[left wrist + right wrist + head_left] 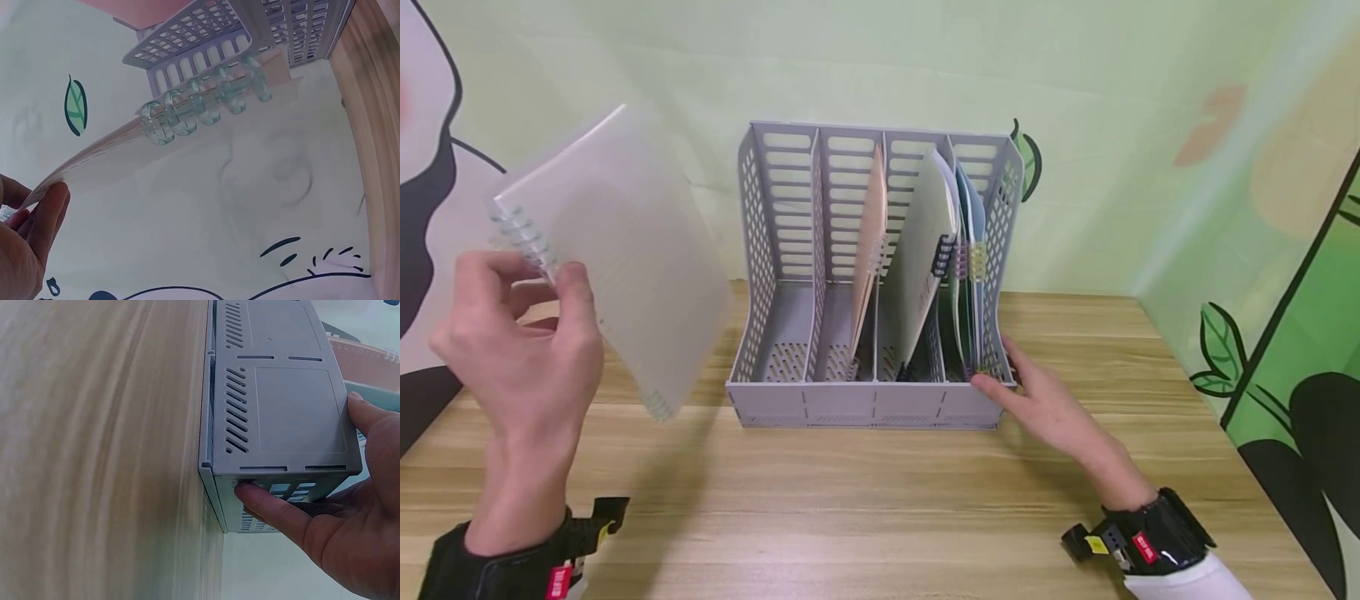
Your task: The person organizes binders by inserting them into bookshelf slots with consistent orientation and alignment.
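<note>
My left hand [523,346] pinches a translucent ring-bound notebook [617,250] near the top of its spiral edge, holding it tilted in the air left of the organizer. Clear plastic rings [206,103] show along its spine in the left wrist view. A grey desktop file organizer [838,406] stands on the table, divided into upright slots. At its front right corner, my right hand [1048,400] grips it with the thumb on the front rim and fingers round the side wall. In the right wrist view, fingers [275,506] lie along the perforated side.
A pink notebook [870,225] leans in the second slot from the left, and a whitish one with black rings [925,233] in the third. Blue and green notebooks [976,208] stand in the rightmost slot. Behind the wooden table [850,517] hangs a printed green backdrop [880,62].
</note>
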### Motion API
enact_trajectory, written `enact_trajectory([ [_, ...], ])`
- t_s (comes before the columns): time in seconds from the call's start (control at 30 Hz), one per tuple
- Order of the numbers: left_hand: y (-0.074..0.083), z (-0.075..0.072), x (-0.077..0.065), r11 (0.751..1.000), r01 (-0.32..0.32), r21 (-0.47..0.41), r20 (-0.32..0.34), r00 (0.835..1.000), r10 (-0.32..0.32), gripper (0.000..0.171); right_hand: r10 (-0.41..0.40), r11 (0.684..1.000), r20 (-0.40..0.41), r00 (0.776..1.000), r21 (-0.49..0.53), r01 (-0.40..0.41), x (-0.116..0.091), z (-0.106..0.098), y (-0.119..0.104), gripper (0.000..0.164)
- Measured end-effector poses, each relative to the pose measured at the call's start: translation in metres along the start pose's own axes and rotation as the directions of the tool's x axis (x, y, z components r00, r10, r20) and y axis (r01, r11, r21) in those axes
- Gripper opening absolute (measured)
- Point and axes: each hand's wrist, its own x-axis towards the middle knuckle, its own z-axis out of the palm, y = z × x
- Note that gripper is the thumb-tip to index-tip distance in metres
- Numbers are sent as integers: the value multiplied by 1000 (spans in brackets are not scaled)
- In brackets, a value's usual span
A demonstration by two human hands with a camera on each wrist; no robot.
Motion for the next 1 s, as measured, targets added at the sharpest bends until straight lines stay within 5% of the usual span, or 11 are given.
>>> enact_trajectory([
  [1.0, 17, -9, 0, 996, -59, -72, -51, 997, 55, 20, 11, 1000, -2, 1000, -17, -11, 0, 0, 1, 81],
])
